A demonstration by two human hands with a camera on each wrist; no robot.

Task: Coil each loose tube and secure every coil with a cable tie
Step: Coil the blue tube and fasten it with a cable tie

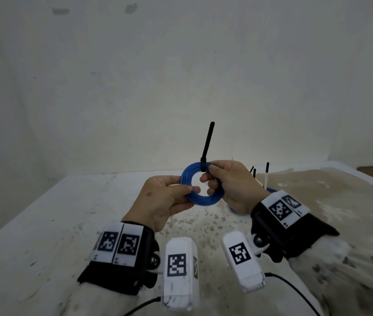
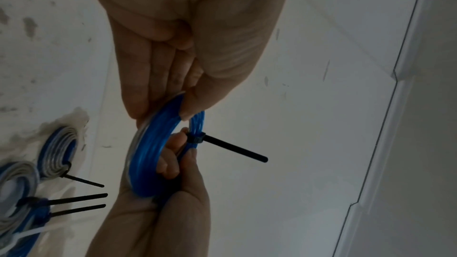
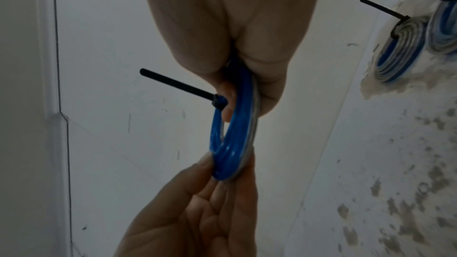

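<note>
- Pinching the lower-left arc of the blue coil [image 1: 191, 187], the left hand [image 1: 161, 199] is seen with thumb on the near face and fingers curled behind — the coil is held upright above the table [image 1: 44, 224], between the 2 hands.
- At the coil's top, the black cable tie [image 1: 207, 147] is wrapped round the strands, its head seated against them and its free tail pointing up and away.
- The right side of the coil is gripped by the right hand [image 1: 233, 185]: fingers are hooked through the centre and the thumb is pressed just beside the tie's head.
- Further right, behind the right hand, finished coils [image 2: 58, 153] are lying on the table, each with a tie tail sticking out; 3 black tails and 1 white are counted in the left wrist view.
- The step in hand is judged to be the securing of this coil — the tie looks cinched, though its tightness cannot be told.
- A last tug on the tail may be called for; then the coil would be set beside the others.
</note>
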